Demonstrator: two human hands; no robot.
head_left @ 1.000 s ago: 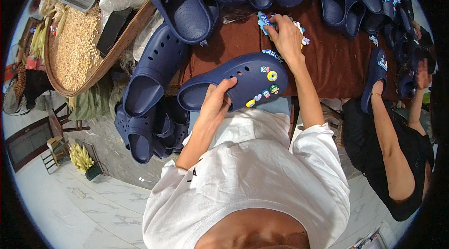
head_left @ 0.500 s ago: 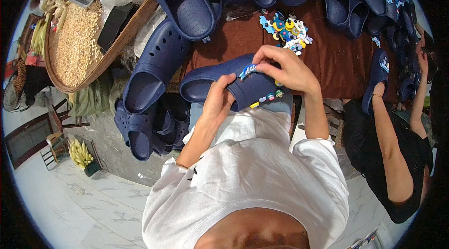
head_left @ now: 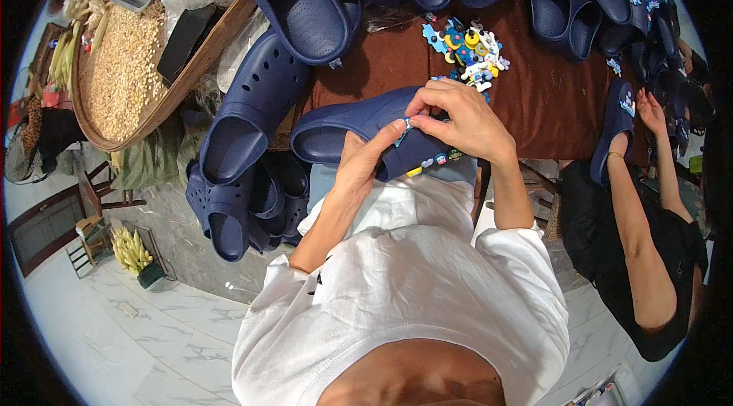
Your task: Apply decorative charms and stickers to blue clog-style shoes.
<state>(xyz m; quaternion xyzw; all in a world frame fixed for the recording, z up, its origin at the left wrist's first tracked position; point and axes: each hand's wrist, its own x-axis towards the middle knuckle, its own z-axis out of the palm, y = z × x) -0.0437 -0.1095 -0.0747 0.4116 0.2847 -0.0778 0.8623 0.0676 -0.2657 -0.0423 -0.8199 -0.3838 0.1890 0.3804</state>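
A navy clog (head_left: 321, 143) lies sideways in front of me, its toe part toward the right. My left hand (head_left: 360, 163) grips its upper edge, fingers hidden inside the opening and thumb pressed near a blue-and-white shoe charm (head_left: 402, 136). My right hand (head_left: 467, 122) is closed over the clog's top, thumb and forefinger pinching at that charm, which they mostly cover. Several small round charms (head_left: 440, 159) sit along the clog's near side. Beyond my hands, a heap of colourful charms (head_left: 475, 53) rests on the brown cloth (head_left: 550, 101).
More navy clogs (head_left: 248, 108) stand at the left and along the far side. On the right, a co-worker's hand (head_left: 651, 112) is beside a charm-trimmed clog (head_left: 615, 120), with their other hand inside it. A woven tray of pale kernels (head_left: 122, 85) stands far left.
My right hand has lowered slightly onto the clog, bringing the charm down flat against its top. My left thumb has moved right to meet it. The co-worker's far hand has come closer to their clog.
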